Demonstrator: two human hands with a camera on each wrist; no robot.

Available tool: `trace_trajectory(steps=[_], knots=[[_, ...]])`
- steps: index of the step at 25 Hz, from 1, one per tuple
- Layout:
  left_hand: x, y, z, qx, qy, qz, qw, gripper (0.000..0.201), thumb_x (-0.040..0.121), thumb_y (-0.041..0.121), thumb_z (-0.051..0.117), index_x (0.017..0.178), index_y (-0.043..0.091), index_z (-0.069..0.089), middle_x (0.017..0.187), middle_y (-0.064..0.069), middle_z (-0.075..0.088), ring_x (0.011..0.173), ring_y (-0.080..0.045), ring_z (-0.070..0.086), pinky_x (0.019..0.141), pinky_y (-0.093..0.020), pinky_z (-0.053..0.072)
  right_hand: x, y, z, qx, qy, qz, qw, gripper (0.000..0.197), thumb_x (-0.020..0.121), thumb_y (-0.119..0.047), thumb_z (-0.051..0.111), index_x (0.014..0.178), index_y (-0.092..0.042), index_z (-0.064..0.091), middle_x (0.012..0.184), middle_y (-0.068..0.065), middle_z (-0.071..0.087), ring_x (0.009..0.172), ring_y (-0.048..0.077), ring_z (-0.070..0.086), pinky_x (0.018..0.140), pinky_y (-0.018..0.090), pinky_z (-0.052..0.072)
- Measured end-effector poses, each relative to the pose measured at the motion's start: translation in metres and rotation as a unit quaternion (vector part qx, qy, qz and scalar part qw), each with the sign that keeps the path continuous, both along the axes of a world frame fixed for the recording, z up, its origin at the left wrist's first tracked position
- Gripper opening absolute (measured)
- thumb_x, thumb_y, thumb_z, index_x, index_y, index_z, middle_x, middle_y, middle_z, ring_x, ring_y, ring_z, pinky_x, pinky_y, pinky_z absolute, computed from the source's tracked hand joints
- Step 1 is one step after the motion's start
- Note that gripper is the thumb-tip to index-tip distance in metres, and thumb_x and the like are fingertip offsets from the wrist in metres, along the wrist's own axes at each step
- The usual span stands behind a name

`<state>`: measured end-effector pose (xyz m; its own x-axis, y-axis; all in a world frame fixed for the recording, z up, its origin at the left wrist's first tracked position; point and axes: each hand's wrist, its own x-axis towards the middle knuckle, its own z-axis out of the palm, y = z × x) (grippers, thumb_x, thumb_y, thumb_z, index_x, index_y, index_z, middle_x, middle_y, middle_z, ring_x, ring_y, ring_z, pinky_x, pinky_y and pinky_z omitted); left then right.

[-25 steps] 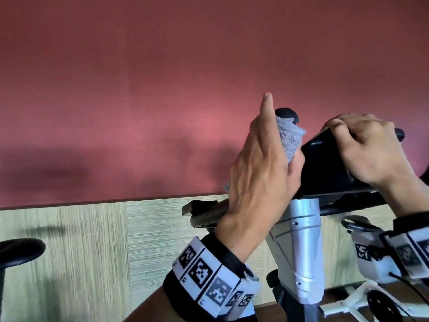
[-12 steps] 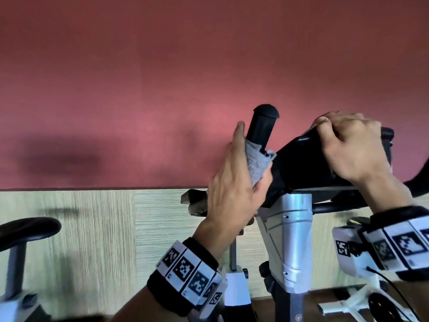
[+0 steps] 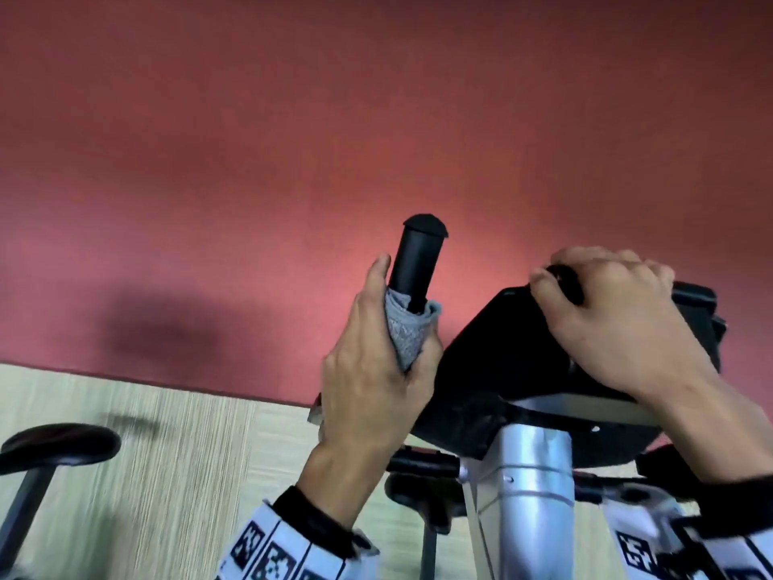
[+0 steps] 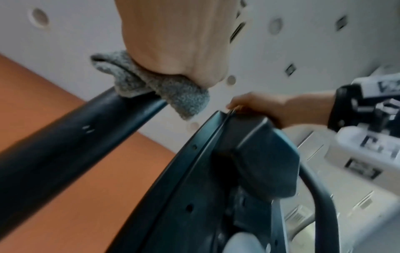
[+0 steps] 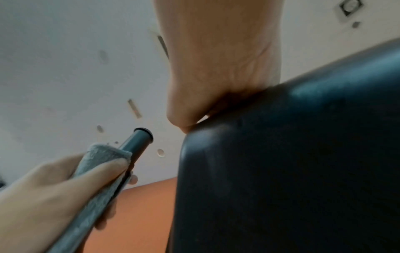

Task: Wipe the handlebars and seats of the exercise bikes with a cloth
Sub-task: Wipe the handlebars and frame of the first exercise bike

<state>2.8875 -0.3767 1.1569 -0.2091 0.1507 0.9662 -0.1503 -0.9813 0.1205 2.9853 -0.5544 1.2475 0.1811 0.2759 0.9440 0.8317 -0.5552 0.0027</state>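
Head view alone shows neighbouring seat (image 3: 58,445), far left. Left hand (image 3: 372,383), thumb up, wrapped tight round grey cloth (image 3: 408,334) on upright black handlebar (image 3: 416,261). Right hand (image 3: 615,324), palm down, fingers curled over black console (image 3: 502,353); wrist views add ceiling.

Soft, even indoor light, all three views smeared by motion
A dark, soft-edged shadow (image 3: 163,332) falls on the red wall (image 3: 376,119) beside a brighter patch; the wood panelling (image 3: 125,475) streaks at lower left, and both wrist views blur close up, with a dull sheen on the black console (image 5: 314,95)
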Motion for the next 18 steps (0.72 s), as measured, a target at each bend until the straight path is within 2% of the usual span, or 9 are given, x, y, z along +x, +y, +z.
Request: trace_trajectory(steps=[2, 3, 5, 7, 9, 11, 13, 16, 18], knots=[[0.005, -0.001, 0.013, 0.010, -0.021, 0.041, 0.999, 0.068, 0.092, 0.035, 0.063, 0.152, 0.012, 0.038, 0.122, -0.003, 0.065, 0.094, -0.017, 0.055, 0.066, -0.022, 0.039, 0.004, 0.003, -0.006, -0.018, -0.017, -0.018, 1.000, 0.046, 0.096, -0.051, 0.039, 0.111, -0.016, 0.065, 0.115, 0.010, 0.065, 0.115, 0.034, 0.050, 0.111, 0.050, 0.024], [0.005, -0.002, 0.019, 0.014, -0.031, 0.066, 0.997, 0.068, 0.092, 0.037, 0.062, 0.152, 0.015, 0.037, 0.123, -0.002, 0.065, 0.094, -0.019, 0.054, 0.065, -0.028, 0.039, 0.005, 0.004, -0.014, -0.008, -0.042, -0.033, 0.999, 0.050, 0.097, -0.051, 0.038, 0.120, -0.014, 0.063, 0.122, 0.012, 0.063, 0.121, 0.034, 0.049, 0.113, 0.050, 0.024], [0.008, 0.002, 0.022, 0.031, -0.048, 0.098, 0.994, 0.069, 0.093, 0.038, 0.062, 0.153, 0.017, 0.035, 0.124, -0.002, 0.065, 0.089, -0.022, 0.058, 0.063, -0.035, 0.042, 0.000, 0.002, -0.046, 0.038, -0.152, -0.019, 0.988, 0.058, 0.092, -0.045, 0.042, 0.134, -0.009, 0.061, 0.142, 0.014, 0.056, 0.138, 0.035, 0.044, 0.117, 0.054, 0.024], [0.016, 0.016, -0.002, 0.055, -0.064, 0.092, 0.992, 0.072, 0.093, 0.037, 0.062, 0.155, 0.016, 0.031, 0.130, -0.001, 0.063, 0.095, -0.023, 0.059, 0.067, -0.037, 0.046, 0.003, 0.005, -0.108, 0.046, -0.280, 0.028, 0.958, 0.050, 0.088, -0.034, 0.049, 0.127, -0.009, 0.066, 0.150, 0.014, 0.050, 0.142, 0.037, 0.041, 0.116, 0.057, 0.028], [0.026, 0.036, -0.035, 0.061, -0.069, 0.059, 0.994, 0.077, 0.093, 0.038, 0.062, 0.157, 0.017, 0.026, 0.134, 0.003, 0.061, 0.101, -0.020, 0.060, 0.074, -0.036, 0.048, 0.027, 0.017, -0.176, -0.017, -0.330, 0.048, 0.943, 0.041, 0.089, -0.033, 0.046, 0.119, -0.017, 0.069, 0.148, 0.010, 0.051, 0.137, 0.035, 0.046, 0.114, 0.050, 0.032], [0.034, 0.048, -0.062, 0.052, -0.069, 0.035, 0.996, 0.079, 0.092, 0.042, 0.062, 0.157, 0.019, 0.024, 0.135, 0.004, 0.061, 0.104, -0.025, 0.062, 0.080, -0.036, 0.048, 0.064, 0.029, -0.231, -0.065, -0.305, 0.049, 0.949, 0.041, 0.093, -0.041, 0.039, 0.121, -0.026, 0.064, 0.149, 0.005, 0.051, 0.132, 0.029, 0.051, 0.108, 0.042, 0.038], [0.035, 0.047, -0.059, 0.064, -0.083, 0.040, 0.994, 0.076, 0.094, 0.044, 0.061, 0.156, 0.016, 0.026, 0.137, 0.000, 0.060, 0.106, -0.034, 0.064, 0.083, -0.041, 0.048, 0.099, 0.035, -0.262, -0.096, -0.248, 0.041, 0.963, 0.051, 0.098, -0.054, 0.028, 0.132, -0.029, 0.057, 0.156, 0.005, 0.044, 0.138, 0.026, 0.047, 0.105, 0.040, 0.041], [0.028, 0.030, -0.033, 0.103, -0.127, 0.103, 0.981, 0.070, 0.100, 0.043, 0.058, 0.156, 0.011, 0.031, 0.138, -0.009, 0.057, 0.109, -0.039, 0.063, 0.084, -0.047, 0.048, 0.141, 0.042, -0.285, -0.139, -0.263, -0.014, 0.955, 0.065, 0.102, -0.061, 0.022, 0.146, -0.022, 0.049, 0.166, 0.011, 0.029, 0.153, 0.028, 0.023, 0.115, 0.035, 0.022], [0.031, 0.028, -0.030, 0.121, -0.153, 0.121, 0.973, 0.069, 0.101, 0.041, 0.057, 0.156, 0.009, 0.032, 0.136, -0.011, 0.057, 0.106, -0.039, 0.064, 0.080, -0.047, 0.048, 0.149, 0.046, -0.287, -0.121, -0.284, -0.038, 0.950, 0.062, 0.101, -0.057, 0.030, 0.147, -0.020, 0.049, 0.167, 0.010, 0.028, 0.155, 0.028, 0.016, 0.115, 0.032, 0.018]])
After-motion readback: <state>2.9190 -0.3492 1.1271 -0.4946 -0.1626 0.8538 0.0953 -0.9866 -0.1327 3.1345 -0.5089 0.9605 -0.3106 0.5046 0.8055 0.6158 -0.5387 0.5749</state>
